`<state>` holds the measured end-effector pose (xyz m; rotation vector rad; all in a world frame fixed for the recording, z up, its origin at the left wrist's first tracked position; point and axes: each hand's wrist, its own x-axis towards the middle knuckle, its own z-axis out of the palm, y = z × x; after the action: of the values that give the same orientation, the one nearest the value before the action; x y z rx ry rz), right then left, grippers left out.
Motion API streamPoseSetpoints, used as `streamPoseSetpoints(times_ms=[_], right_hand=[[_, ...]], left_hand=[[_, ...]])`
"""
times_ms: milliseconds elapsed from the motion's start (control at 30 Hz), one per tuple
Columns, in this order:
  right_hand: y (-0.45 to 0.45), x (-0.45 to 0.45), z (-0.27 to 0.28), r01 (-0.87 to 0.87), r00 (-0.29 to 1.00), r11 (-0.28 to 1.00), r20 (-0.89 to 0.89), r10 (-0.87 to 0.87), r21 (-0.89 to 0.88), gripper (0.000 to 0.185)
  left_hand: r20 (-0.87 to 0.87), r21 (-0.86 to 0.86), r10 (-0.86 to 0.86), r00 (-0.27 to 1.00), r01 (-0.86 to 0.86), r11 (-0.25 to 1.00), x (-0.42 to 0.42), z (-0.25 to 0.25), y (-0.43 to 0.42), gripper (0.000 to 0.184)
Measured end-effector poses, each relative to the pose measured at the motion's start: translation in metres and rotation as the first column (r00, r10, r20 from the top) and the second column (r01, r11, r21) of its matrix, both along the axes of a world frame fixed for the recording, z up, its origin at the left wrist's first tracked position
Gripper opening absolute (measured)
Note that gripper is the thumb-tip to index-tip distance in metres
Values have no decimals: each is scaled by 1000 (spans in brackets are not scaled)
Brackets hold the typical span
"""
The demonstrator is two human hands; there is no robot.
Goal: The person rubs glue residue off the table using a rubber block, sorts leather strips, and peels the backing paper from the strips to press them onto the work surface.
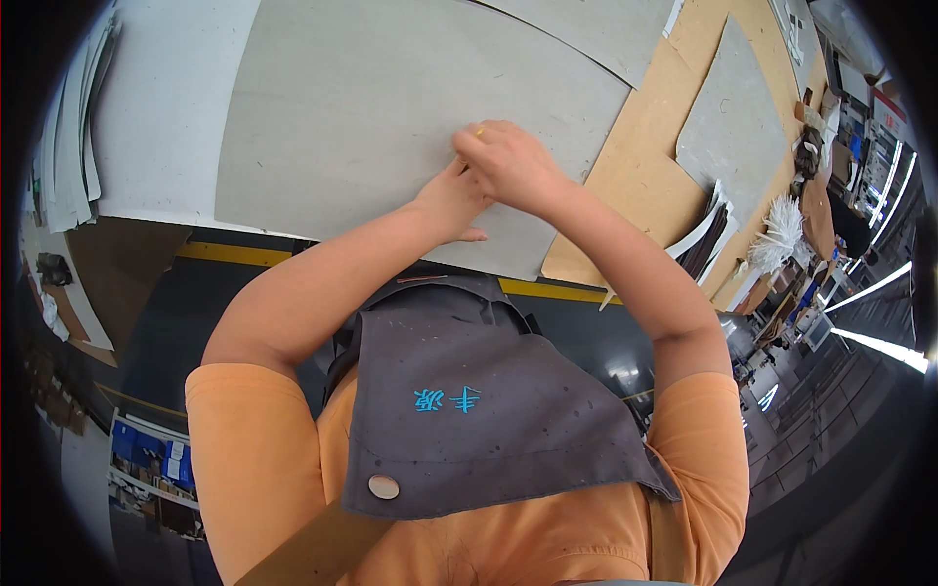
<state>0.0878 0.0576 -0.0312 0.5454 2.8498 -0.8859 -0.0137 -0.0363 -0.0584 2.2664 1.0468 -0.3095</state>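
Both of my hands meet over a large grey sheet (371, 107) on the worktable. My left hand (454, 202) lies low on the sheet near its front edge, its thumb stretched out and its other fingers hidden under my right hand. My right hand (508, 164) is on top, with its fingers curled at the left hand's fingers and a yellow band on one finger. Whether anything small is between the hands cannot be made out.
Stacked sheets (73, 137) stand at the far left. A tan board (625, 186) lies right of the grey sheet, with another grey piece (733, 117), dark strips (705, 234) and a white fibrous bundle (779, 234). Blue bins (137, 444) sit on a lower-left shelf.
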Motion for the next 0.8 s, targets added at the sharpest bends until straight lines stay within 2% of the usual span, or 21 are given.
streamPoseSetpoints(times_ms=[67, 167, 267, 333, 367, 467, 567, 667, 767, 800], right_hand=[[-3, -1, -2, -25, 999, 1000, -30, 25, 8, 16], [7, 16, 3, 0, 1000, 1000, -29, 0, 8, 16], [12, 22, 8, 67, 998, 997, -24, -66, 26, 18], [4, 1, 14, 101, 995, 994, -2, -101, 36, 18], [-1, 1, 9, 57, 998, 998, -12, -56, 31, 19], [1, 2, -6, -56, 998, 998, -16, 56, 24, 19], [9, 13, 1, -65, 997, 998, 35, 65, 11, 19], [12, 19, 3, -14, 1000, 1000, 8, 14, 16, 19], [11, 17, 8, 21, 999, 1000, -41, -22, -20, 17], [4, 5, 5, 2, 997, 1000, -80, -5, -30, 16]], left_hand=[[9, -131, 27, 1000, -25, 991, 0, -1, 4, 86], [96, 242, 56, 994, -78, 967, -4, -1, -3, 74], [190, 346, 87, 978, -149, 926, -7, -1, -4, 73], [141, 170, 79, 987, -103, 980, -5, 0, -1, 74], [114, 78, 69, 991, -78, 994, -5, 0, -1, 75], [35, 65, 51, 998, -53, 996, -2, 1, 0, 77], [82, 92, 43, 996, -51, 994, -3, -1, -1, 77], [125, 290, 60, 990, -95, 952, -6, 0, -2, 76], [186, 288, 73, 980, -125, 949, -7, -3, -4, 75], [181, 140, 112, 977, -138, 981, -6, -4, -3, 74]])
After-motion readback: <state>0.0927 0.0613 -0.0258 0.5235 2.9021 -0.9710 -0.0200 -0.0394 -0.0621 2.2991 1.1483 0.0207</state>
